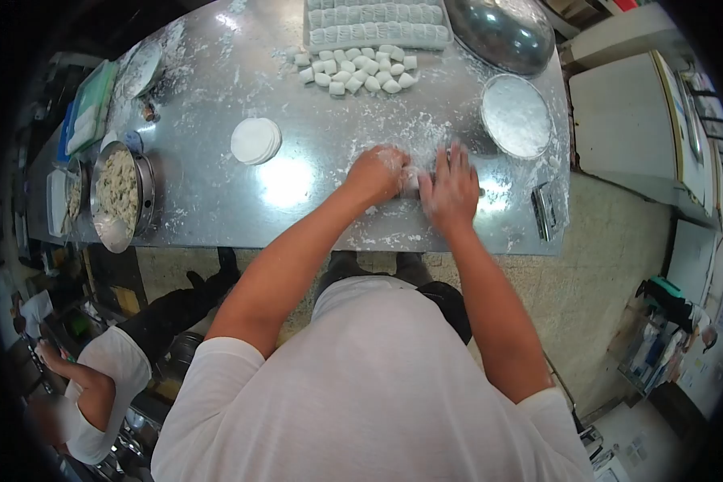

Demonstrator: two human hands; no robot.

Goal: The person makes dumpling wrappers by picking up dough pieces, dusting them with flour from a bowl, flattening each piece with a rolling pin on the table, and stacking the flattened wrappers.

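Observation:
My left hand (377, 173) is closed, its floured fingers curled down at the edge of a small white piece of dough (412, 186) on the metal table. Beside it, my right hand (451, 193) lies flat with the fingers stretched forward, slightly blurred. The short end of what looks like a rolling pin (481, 193) shows past the right palm; the rest is hidden under the hand. Left of my hands lies a stack of round dough wrappers (255, 141). Ahead are many small floured dough pieces (357, 71).
A tray of pleated dumplings (377, 36) sits at the far edge, with a big metal bowl (502, 32) alongside. A round pan of flour (516, 116) is on the right, a metal scraper (544, 212) nearer. At left stands a bowl of filling (117, 193). Another person (108, 369) works behind left.

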